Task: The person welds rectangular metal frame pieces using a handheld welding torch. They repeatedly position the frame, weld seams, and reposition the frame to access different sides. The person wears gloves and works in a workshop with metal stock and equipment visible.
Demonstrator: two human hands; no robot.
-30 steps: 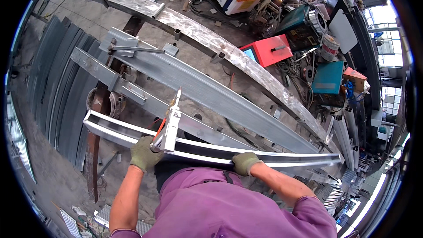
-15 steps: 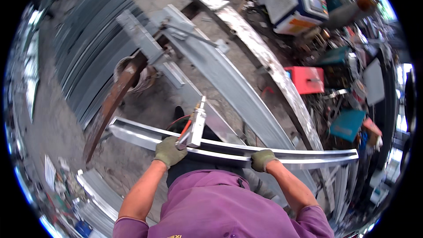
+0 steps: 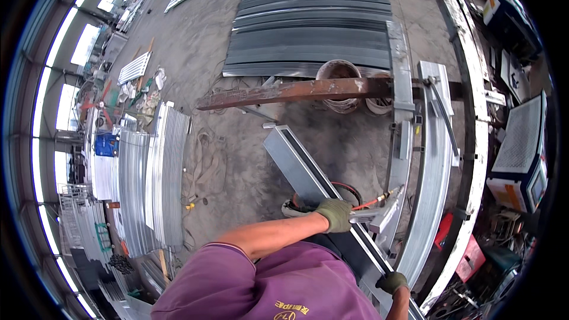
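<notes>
A long, shiny metal channel (image 3: 308, 175) slants across in front of me, from the middle of the floor down to the lower right. Around its near edge my gloved left hand (image 3: 335, 215) is closed, about midway along. Further down, my gloved right hand (image 3: 392, 282) is closed on the same channel. Just right of the left glove lies a silver, block-shaped tool (image 3: 385, 216) with a grey handle, an orange-red hose and a brass fitting. Whether the left fingers also touch that handle I cannot tell.
To the right runs a long grey steel beam (image 3: 430, 189), with a white-stained rail (image 3: 479, 142) beyond it. A rusty beam (image 3: 284, 93) crosses ahead, over a bucket (image 3: 339, 104). Grey sheets (image 3: 308, 41) lie farther off; stacked panels (image 3: 167, 172) lie left. A red box (image 3: 470, 258) sits right.
My view has swung left, so the beams and sheets appear turned and shifted right. The channel now slants more steeply. Both hands still grip it.
</notes>
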